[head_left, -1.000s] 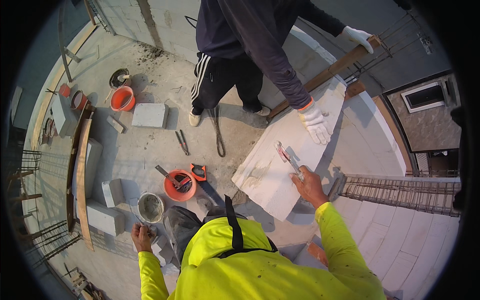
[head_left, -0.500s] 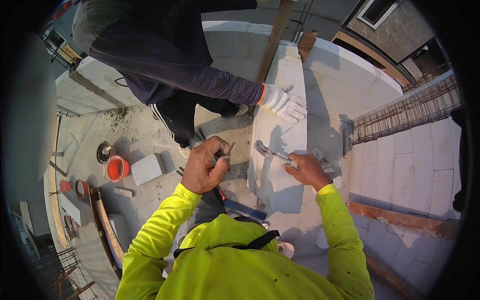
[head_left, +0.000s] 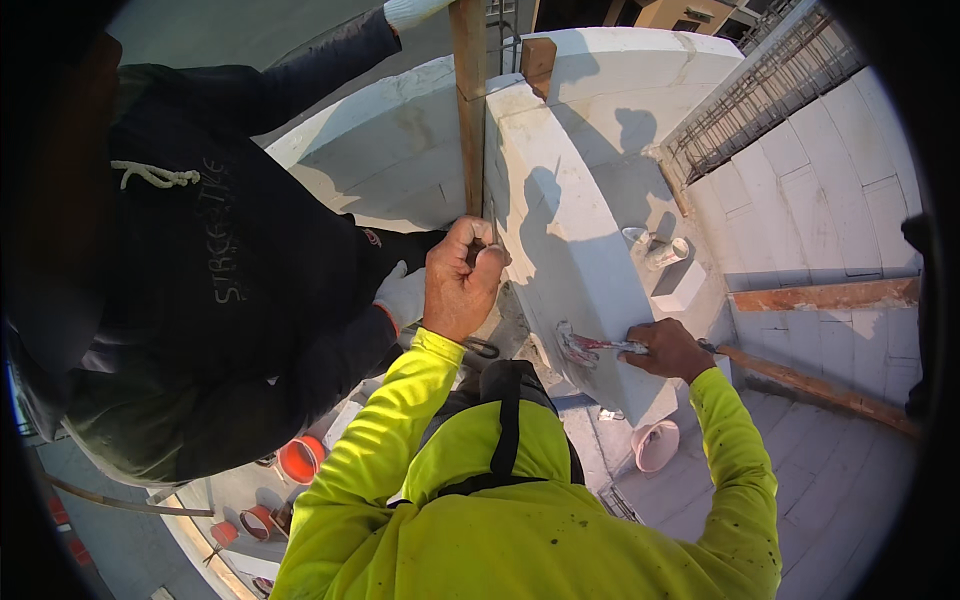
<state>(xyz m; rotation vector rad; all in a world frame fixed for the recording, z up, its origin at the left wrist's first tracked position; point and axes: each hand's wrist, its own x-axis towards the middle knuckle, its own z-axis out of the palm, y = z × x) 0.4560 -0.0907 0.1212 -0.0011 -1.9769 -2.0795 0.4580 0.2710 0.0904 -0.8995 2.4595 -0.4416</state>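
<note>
My left hand [head_left: 462,285] is closed in a pinch on a thin nail-like metal piece [head_left: 493,222], against the left side of a narrow white block wall [head_left: 550,200] and below an upright wooden post [head_left: 468,110]. My right hand [head_left: 670,350] grips the handle of a hammer [head_left: 590,345]. The hammer's whitish, worn head lies over the near part of the wall top. To the left, a co-worker in a dark hoodie [head_left: 230,240] leans in. One white-gloved hand [head_left: 403,293] of the co-worker is beside my left wrist; the other glove [head_left: 415,10] is near the post top.
Curved white block walls [head_left: 640,75] run across the back, with a wooden piece [head_left: 537,65] on top. Rebar [head_left: 750,95] and wooden boards [head_left: 830,295] are at the right. White pipes [head_left: 665,252] and a pinkish bucket [head_left: 655,445] stand right of the wall; an orange bucket [head_left: 300,458] sits lower left.
My left hand has moved forward and right to the wall beside the post. The hammer has shifted toward the wall's near end. The co-worker's gloved hand has left the wall top.
</note>
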